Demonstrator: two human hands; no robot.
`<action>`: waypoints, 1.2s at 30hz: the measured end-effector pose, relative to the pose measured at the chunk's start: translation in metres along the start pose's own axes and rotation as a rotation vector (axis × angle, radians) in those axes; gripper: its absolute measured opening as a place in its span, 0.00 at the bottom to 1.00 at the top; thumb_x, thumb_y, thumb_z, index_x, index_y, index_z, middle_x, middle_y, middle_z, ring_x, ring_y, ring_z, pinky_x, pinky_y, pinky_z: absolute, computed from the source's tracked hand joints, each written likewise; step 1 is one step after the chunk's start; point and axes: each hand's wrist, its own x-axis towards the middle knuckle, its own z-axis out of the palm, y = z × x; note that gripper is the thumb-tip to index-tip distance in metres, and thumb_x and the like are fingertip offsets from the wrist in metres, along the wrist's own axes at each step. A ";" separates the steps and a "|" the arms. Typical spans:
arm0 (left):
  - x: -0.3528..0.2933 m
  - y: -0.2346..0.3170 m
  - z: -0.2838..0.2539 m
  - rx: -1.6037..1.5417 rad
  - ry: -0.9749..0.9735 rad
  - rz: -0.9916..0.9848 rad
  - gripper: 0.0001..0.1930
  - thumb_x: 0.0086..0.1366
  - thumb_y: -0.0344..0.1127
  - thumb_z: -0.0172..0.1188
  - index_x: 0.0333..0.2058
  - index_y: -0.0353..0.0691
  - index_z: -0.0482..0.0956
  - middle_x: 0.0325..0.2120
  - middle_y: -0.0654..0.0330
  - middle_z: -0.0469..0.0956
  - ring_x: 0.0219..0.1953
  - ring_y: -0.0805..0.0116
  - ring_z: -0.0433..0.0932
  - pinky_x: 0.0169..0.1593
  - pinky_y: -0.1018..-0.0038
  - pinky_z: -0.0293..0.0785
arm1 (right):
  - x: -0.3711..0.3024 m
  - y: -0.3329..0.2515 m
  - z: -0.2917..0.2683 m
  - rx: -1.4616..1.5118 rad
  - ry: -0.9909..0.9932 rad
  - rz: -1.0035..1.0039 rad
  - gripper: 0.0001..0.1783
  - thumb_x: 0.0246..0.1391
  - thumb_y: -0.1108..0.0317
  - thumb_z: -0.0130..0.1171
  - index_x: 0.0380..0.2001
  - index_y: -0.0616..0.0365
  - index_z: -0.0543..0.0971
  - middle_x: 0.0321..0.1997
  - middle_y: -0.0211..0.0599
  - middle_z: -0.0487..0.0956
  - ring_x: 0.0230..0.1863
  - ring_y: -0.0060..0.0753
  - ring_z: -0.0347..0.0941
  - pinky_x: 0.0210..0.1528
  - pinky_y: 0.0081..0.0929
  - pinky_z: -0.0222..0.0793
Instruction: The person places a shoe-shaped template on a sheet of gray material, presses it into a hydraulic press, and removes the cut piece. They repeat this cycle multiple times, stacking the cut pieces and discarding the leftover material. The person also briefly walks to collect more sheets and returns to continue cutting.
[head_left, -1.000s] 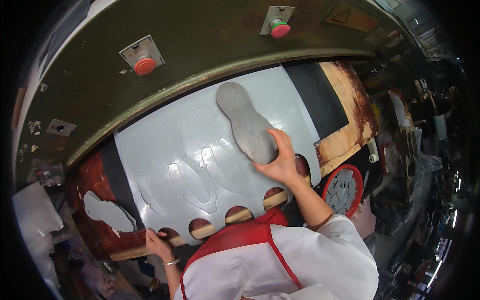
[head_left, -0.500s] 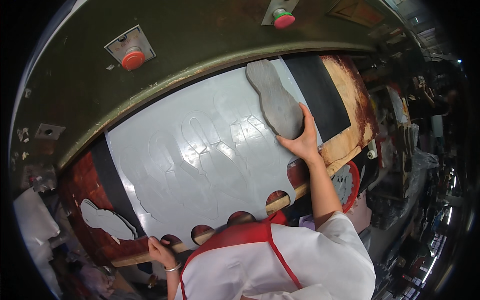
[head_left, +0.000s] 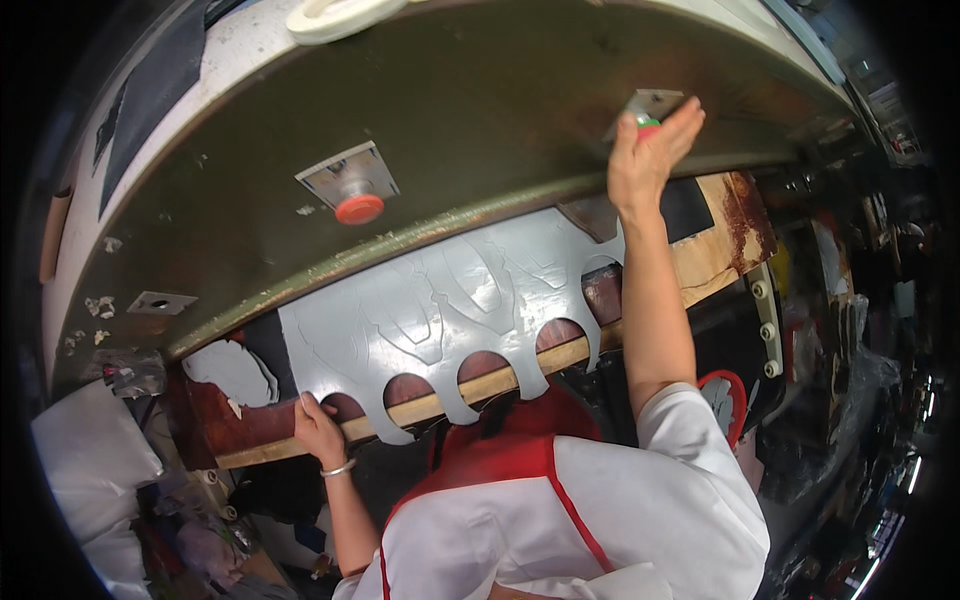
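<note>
My right hand is raised to the dark green machine front, its fingers stretched out over a green-and-pink push button that it partly covers. At the near left corner of a light grey sheet, my left hand is closed on the sheet's edge. Sole-shaped outlines mark the sheet, and rounded cut-outs line its near edge. Only the near end of a grey sole-shaped block shows at the sheet's far right; the machine hides the rest.
A red button juts from the machine front. Stacked grey cut pieces lie on the reddish board at left. A red-rimmed basin with grey scraps stands right of my arm. A white tape roll rests on top of the machine.
My right hand has left the sole-shaped block and moved up to the green-and-pink button. My left hand stays at the sheet's corner. The view has shifted, and the machine front covers more of the sheet.
</note>
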 end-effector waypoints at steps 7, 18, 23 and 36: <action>0.062 0.016 0.014 0.133 0.021 -0.017 0.24 0.71 0.51 0.41 0.30 0.39 0.78 0.14 0.57 0.77 0.21 0.56 0.78 0.28 0.61 0.69 | -0.016 0.024 0.005 0.081 -0.017 -0.039 0.49 0.54 0.54 0.57 0.66 0.70 0.42 0.69 0.61 0.43 0.71 0.56 0.38 0.70 0.48 0.33; 0.049 0.024 0.027 0.124 0.168 0.231 0.13 0.63 0.46 0.55 0.35 0.43 0.76 0.15 0.54 0.74 0.21 0.53 0.76 0.30 0.60 0.73 | -0.138 -0.036 -0.026 0.215 -0.116 0.099 0.25 0.59 0.60 0.58 0.56 0.59 0.69 0.52 0.49 0.74 0.50 0.44 0.73 0.50 0.40 0.73; 0.033 0.010 0.016 -0.033 -0.060 0.332 0.24 0.59 0.43 0.58 0.51 0.37 0.70 0.30 0.52 0.76 0.39 0.54 0.75 0.43 0.65 0.69 | -0.144 -0.118 -0.021 0.145 -0.069 -0.214 0.15 0.58 0.63 0.59 0.39 0.66 0.79 0.40 0.47 0.79 0.43 0.42 0.76 0.45 0.35 0.73; -0.091 -0.374 -0.197 0.032 -0.874 0.303 0.12 0.53 0.40 0.57 0.31 0.39 0.80 0.29 0.48 0.81 0.32 0.47 0.80 0.35 0.57 0.75 | -0.397 -0.423 0.087 -0.028 -0.874 -0.739 0.42 0.60 0.42 0.47 0.65 0.65 0.57 0.67 0.57 0.56 0.69 0.55 0.50 0.69 0.50 0.45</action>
